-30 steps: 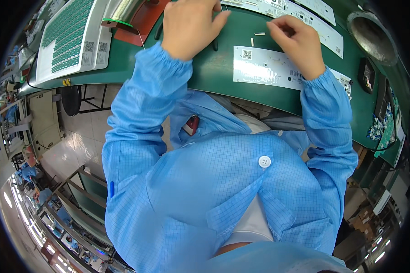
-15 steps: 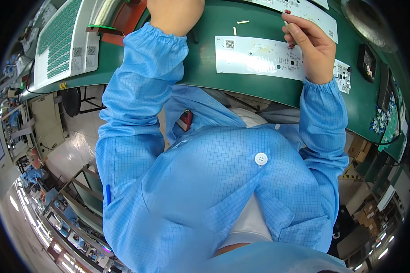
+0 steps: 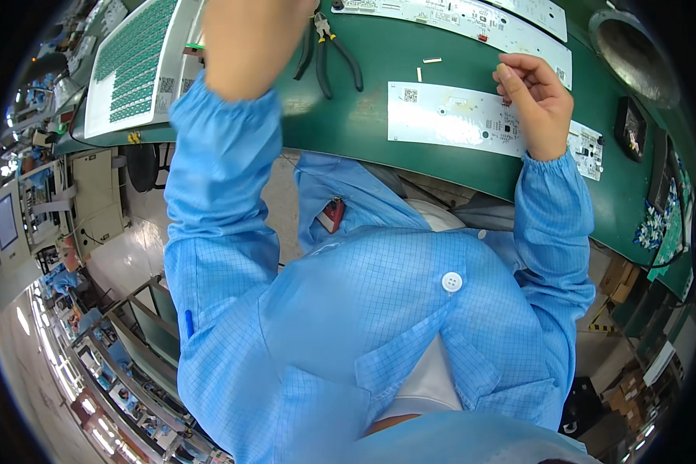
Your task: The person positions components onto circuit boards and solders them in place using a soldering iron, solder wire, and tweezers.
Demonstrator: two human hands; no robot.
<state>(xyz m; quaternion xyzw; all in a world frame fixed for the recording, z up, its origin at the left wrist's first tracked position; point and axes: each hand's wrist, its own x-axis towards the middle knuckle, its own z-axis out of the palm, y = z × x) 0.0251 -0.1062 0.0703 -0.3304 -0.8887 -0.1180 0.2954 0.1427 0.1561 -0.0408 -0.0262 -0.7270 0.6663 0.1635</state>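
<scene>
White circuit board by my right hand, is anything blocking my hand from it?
Nothing visible: the right hand overlaps the white circuit board in this view. A small red part shows beside the hand; what lies underneath can't be seen.

I have my left arm (image 3: pixel 224 162) extended far left, the left hand (image 3: pixel 255 46) blurred, its fingertips beyond my view; my right hand (image 3: pixel 545 108) is far right, fingers (image 3: pixel 527 62) curled loosely toward the thumb (image 3: pixel 516 85).
</scene>
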